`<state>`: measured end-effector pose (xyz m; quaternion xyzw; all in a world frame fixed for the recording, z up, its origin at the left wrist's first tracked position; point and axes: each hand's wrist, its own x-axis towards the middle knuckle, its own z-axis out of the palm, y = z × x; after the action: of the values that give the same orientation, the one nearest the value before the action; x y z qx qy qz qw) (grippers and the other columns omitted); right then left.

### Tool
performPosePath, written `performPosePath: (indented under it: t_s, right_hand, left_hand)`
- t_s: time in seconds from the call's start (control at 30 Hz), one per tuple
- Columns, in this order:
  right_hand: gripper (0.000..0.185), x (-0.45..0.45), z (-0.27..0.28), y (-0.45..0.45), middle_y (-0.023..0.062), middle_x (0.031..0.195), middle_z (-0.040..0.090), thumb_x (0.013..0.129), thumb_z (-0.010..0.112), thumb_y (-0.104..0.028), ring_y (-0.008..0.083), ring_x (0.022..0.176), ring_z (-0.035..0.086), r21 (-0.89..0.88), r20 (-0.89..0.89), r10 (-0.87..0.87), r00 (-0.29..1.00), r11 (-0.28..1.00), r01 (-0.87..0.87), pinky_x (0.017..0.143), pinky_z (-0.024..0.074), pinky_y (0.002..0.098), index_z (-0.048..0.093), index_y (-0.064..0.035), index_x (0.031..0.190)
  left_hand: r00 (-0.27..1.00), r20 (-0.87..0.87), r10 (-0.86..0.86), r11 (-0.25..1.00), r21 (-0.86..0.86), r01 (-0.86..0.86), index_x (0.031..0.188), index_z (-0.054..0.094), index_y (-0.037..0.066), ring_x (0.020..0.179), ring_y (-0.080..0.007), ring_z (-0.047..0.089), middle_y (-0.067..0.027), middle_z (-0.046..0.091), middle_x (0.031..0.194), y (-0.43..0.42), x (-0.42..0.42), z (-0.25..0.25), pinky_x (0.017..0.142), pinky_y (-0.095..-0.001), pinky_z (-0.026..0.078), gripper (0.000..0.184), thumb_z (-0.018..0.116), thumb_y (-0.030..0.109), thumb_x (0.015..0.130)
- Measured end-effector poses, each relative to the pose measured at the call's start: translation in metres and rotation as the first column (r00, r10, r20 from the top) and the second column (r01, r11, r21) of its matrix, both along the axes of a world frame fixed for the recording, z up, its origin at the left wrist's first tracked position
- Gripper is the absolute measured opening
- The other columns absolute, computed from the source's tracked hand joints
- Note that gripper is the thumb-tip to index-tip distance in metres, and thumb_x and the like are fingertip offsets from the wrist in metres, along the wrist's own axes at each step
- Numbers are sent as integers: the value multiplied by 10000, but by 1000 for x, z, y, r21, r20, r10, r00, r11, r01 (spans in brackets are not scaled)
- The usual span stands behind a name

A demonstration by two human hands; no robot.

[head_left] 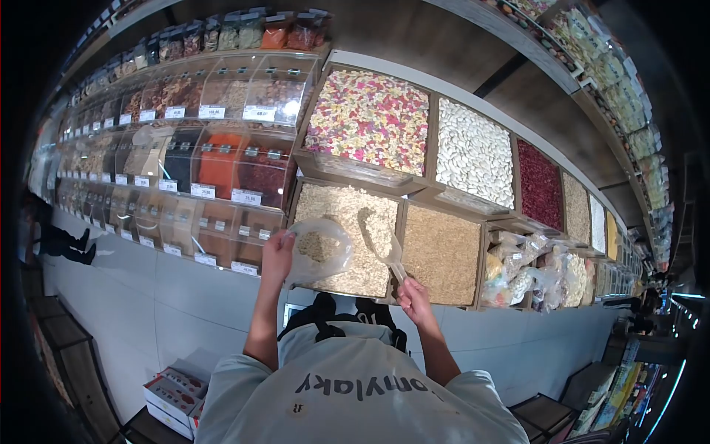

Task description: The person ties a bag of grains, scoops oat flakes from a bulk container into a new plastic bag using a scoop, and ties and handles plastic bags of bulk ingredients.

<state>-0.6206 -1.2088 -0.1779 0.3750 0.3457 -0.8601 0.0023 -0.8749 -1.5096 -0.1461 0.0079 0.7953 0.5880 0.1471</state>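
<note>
In the head view, my left hand (277, 255) is closed on the edge of a clear plastic bag (339, 248). The bag's mouth is spread, and pale flakes show inside or through it. My right hand (413, 297) grips the handle of a translucent scoop (381, 240). The scoop's bowl rests in or just over pale flakes that look like oats (344, 201), and some flakes seem to lie in it. Both the bag and the scoop are above the same wooden bin of flakes. A bin of tan grain (441, 255) adjoins it on the right.
Behind lie bins of colourful pasta-like pieces (367, 118), white beans (473, 152) and dark red beans (540, 181). Clear lidded dispensers (270, 92) with price tags line the left. Bagged goods (518, 259) sit at the right. A white carton (174, 399) stands behind me, lower left.
</note>
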Motion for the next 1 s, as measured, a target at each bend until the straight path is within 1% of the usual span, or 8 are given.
performPosePath:
  t_s: [0.17, 0.4, 0.7, 0.8, 0.87, 0.9, 0.93, 1.0]
  right_hand:
    - [161, 3, -4, -1, -19, 687, 471, 1038, 534, -188, 39, 499, 354, -91, -93, -19, 995, 996, 10, 436, 324, 188, 587, -41, 1077]
    - [166, -3, 0, -1, -27, 681, 452, 1036, 536, -177, 34, 502, 343, -74, -150, 42, 988, 996, -54, 437, 308, 186, 589, -36, 1104]
    - [244, -32, 52, -19, -8, 675, 517, 1016, 568, -157, 24, 512, 356, 251, -79, 325, 942, 921, -297, 448, 278, 194, 627, 10, 1183]
    - [257, -42, 64, -31, 10, 729, 596, 984, 626, -143, 33, 546, 442, 423, 61, 428, 902, 807, -411, 464, 334, 206, 661, 9, 1188]
    - [307, -54, 80, -52, -7, 686, 577, 947, 690, -186, 62, 610, 520, 718, 137, 459, 878, 565, -407, 534, 423, 237, 663, 8, 1183]
    - [346, -57, 101, -56, 59, 734, 626, 910, 722, -192, 137, 641, 601, 787, 291, 485, 825, 368, -494, 598, 495, 300, 657, -20, 1203]
    - [346, -61, 111, -62, 59, 734, 626, 910, 722, -192, 137, 641, 601, 787, 291, 484, 825, 369, -494, 598, 495, 300, 657, -20, 1203]
    - [341, -66, 123, -72, 127, 814, 650, 874, 736, -170, 232, 630, 636, 945, 192, 469, 862, 147, -291, 609, 518, 346, 671, -36, 1179]
  left_hand:
    - [999, -3, -36, 999, -27, 36, 1046, 677, -18, 699, -88, 495, -34, 589, 705, 0, 0, 5, 644, -291, 435, 238, 582, 186, 967]
    - [999, 24, -29, 998, -57, 30, 1047, 672, -13, 690, -92, 503, -38, 582, 690, -7, 3, 2, 639, -307, 438, 249, 582, 204, 964]
    - [1000, 14, -26, 999, -34, 26, 1030, 665, -14, 707, -91, 513, -41, 580, 692, -4, 6, 0, 652, -301, 440, 247, 581, 210, 968]
    - [1000, 19, 8, 1000, 21, -8, 1030, 655, -17, 723, -93, 519, -44, 583, 707, 0, 7, 5, 670, -295, 444, 255, 571, 217, 979]
    - [1000, 11, -5, 1000, -3, 5, 1041, 650, -20, 737, -96, 524, -47, 592, 724, 0, 8, 2, 683, -296, 448, 266, 556, 224, 990]
    - [1000, 11, -6, 1000, -3, 6, 1041, 650, -20, 737, -96, 524, -47, 592, 724, 0, 9, 2, 683, -296, 448, 266, 556, 224, 990]
    - [999, 31, -17, 1000, -7, 18, 1052, 649, -19, 748, -99, 529, -51, 602, 735, 0, 9, 3, 694, -297, 452, 271, 550, 226, 994]
    - [998, 49, -29, 999, -12, 30, 1063, 648, -18, 758, -101, 535, -56, 611, 747, 0, 10, 3, 706, -299, 456, 276, 545, 229, 997]
